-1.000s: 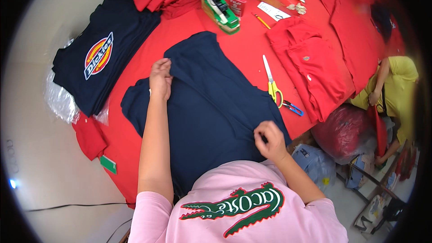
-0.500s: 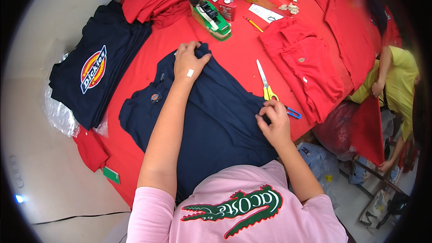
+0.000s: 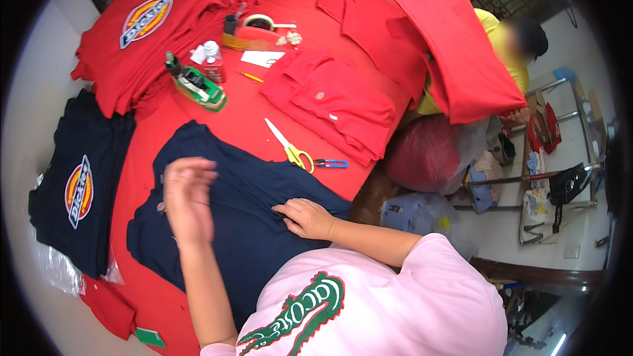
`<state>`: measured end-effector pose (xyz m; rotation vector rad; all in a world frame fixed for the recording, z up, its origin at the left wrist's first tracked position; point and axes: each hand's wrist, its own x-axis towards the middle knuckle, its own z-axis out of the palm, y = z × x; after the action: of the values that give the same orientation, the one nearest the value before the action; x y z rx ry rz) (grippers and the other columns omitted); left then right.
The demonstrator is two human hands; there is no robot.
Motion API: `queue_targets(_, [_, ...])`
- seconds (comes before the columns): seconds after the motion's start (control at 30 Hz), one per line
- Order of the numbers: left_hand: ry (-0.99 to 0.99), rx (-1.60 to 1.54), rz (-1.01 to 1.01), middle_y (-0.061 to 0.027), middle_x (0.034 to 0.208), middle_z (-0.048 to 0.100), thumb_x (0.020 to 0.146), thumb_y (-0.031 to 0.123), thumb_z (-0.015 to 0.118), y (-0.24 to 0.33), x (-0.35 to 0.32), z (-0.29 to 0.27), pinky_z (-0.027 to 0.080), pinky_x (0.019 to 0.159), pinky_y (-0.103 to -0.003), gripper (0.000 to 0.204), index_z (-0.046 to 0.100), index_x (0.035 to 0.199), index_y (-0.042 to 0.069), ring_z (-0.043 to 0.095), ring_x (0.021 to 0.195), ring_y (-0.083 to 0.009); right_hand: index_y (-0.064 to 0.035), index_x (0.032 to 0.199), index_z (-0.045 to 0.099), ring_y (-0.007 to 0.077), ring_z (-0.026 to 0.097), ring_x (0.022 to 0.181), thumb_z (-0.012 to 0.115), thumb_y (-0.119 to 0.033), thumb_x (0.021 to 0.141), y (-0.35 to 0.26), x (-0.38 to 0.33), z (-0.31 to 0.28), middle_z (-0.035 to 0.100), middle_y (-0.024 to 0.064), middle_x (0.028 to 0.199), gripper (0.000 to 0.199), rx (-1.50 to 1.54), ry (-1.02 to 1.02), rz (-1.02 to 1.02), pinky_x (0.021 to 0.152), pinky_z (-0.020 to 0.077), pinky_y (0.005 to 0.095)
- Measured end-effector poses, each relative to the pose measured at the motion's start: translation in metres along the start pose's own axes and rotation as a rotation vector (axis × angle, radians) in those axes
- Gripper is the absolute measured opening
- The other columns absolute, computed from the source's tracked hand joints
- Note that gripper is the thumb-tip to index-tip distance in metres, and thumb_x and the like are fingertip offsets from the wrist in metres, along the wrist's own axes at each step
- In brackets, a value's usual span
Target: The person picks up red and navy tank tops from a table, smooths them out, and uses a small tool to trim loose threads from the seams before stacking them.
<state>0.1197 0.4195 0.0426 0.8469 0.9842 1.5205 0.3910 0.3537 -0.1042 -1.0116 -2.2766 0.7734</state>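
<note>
A navy T-shirt (image 3: 241, 224) lies spread on the red cloth in front of me, its sleeve side loosely creased. My right hand (image 3: 306, 217) rests on its right part, fingertips and thumb closed on a fold of the fabric. Over the neck end, my left hand (image 3: 190, 198) is raised with nothing in it, fingers extended and slightly blurred; it hides part of the collar. Just beyond the shirt lie yellow-handled scissors (image 3: 295, 151) and blue thread snips (image 3: 331, 163).
Navy shirts (image 3: 49, 188) are stacked at left, printed red shirts (image 3: 109, 59) at far left. A green tape dispenser (image 3: 206, 97) and folded red garments (image 3: 343, 105) lie beyond the scissors. At far right, a person in yellow holds up a red garment (image 3: 455, 53).
The view has swung to the right. My left hand has lifted off the shirt's upper edge. My right hand has moved from beside the scissors onto the shirt. The other person's red garment is now raised.
</note>
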Motion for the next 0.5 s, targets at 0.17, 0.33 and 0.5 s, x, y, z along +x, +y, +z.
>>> queue_targets(0.17, [-1.07,-0.475,-0.155,-0.0343,0.131,0.062,0.104,0.072,0.032,0.09,-0.079,0.103,0.045,0.108,-0.063,0.094,0.062,0.131,-0.012,0.059,0.127,-0.0507,-0.0056,0.127,0.065,0.0313,0.066,0.089,0.071,-0.008,0.085,0.0,-0.003,0.009,0.061,0.0105,0.094,0.043,-0.141,0.076,-0.049,0.082,0.0551,0.0431])
queue_targets(0.33, [-1.253,-0.875,-0.175,-0.0375,0.159,0.045,0.101,0.086,0.026,0.149,-0.115,0.139,0.021,0.116,-0.081,0.111,0.047,0.156,-0.009,0.039,0.146,-0.0662,-0.0064,0.126,0.065,0.0303,0.066,0.089,0.073,-0.011,0.088,-0.007,0.005,0.009,0.061,0.01,0.094,0.039,-0.132,0.081,-0.064,0.082,0.0551,0.0425])
queue_targets(0.5, [-1.424,-0.968,0.107,-0.0477,0.157,0.036,0.105,0.079,0.035,0.129,-0.098,0.153,0.003,0.119,-0.082,0.102,0.031,0.168,-0.002,0.025,0.15,-0.0711,-0.0071,0.126,0.065,0.0301,0.066,0.091,0.073,-0.013,0.09,-0.001,-0.002,0.014,0.061,0.0097,0.096,0.037,-0.126,0.073,-0.063,0.082,0.0544,0.0431])
